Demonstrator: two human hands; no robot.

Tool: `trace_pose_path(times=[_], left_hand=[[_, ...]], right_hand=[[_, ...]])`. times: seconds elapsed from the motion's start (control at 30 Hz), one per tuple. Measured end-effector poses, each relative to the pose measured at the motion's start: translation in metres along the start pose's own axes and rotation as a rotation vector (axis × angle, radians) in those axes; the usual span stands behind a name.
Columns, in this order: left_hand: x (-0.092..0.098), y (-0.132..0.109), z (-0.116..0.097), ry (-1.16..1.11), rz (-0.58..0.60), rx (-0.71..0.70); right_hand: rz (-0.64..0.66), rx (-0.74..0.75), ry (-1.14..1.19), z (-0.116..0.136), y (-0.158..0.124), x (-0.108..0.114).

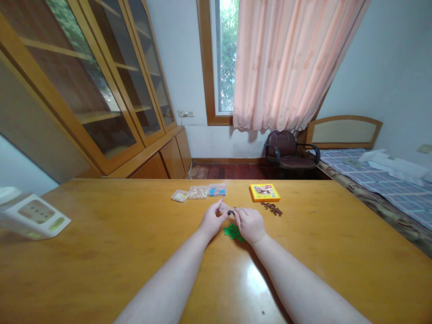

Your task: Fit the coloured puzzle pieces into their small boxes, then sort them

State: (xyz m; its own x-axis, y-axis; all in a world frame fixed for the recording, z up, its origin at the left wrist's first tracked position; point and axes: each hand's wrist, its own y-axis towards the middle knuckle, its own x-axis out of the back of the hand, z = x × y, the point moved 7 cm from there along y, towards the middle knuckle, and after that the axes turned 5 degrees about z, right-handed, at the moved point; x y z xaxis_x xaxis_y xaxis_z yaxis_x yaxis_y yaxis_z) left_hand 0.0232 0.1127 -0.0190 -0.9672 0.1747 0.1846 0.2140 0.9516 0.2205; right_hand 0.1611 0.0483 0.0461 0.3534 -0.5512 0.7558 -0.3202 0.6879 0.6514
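Observation:
My left hand (212,220) is closed on a small clear plastic bag or packet (223,208), held just above the table. My right hand (250,223) meets it from the other side, fingers pinched at the packet's edge. Small black pieces (231,213) show between the two hands; whether they lie inside the plastic or in my fingertips I cannot tell. Below the hands lies a loose pile of green plastic pieces (232,231), partly covered by my right hand. Brown pieces (272,209) are scattered to the right, in front of a yellow box (265,192) with a printed picture.
Beyond my left hand stand clear trays in a row: one with blue pieces (218,190), one with cream pieces (198,192), and a smaller tray (180,195). A white container (37,216) sits at the table's left. A chair (286,150) and bed (374,171) lie beyond.

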Motion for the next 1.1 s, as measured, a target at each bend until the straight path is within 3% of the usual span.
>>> trace_pose_path(times=[0.13, 0.33, 0.47, 0.63, 0.73, 0.97, 1.1], left_hand=[[-0.001, -0.001, -0.004, 0.007, -0.004, 0.000], [-0.008, -0.011, -0.024, 0.148, 0.081, -0.106], [-0.013, -0.013, -0.023, 0.010, 0.132, -0.080], [-0.016, -0.011, -0.022, -0.226, 0.176, -0.029], [-0.015, -0.012, -0.025, -0.322, 0.193, -0.024], [-0.019, -0.014, -0.023, -0.348, 0.287, -0.012], [-0.022, -0.016, -0.028, -0.184, 0.342, -0.043]], right_hand=[[0.002, 0.006, 0.005, 0.000, 0.001, -0.002], [-0.031, -0.193, 0.041, -0.033, 0.001, -0.004], [-0.042, -0.335, 0.311, -0.056, -0.004, -0.013], [-0.015, -0.558, 0.868, -0.078, -0.012, -0.043], [-0.062, -0.728, 1.109, -0.088, -0.017, -0.055], [-0.127, -0.966, 1.287, -0.099, -0.024, -0.065], [-0.160, -1.022, 1.330, -0.103, -0.026, -0.064]])
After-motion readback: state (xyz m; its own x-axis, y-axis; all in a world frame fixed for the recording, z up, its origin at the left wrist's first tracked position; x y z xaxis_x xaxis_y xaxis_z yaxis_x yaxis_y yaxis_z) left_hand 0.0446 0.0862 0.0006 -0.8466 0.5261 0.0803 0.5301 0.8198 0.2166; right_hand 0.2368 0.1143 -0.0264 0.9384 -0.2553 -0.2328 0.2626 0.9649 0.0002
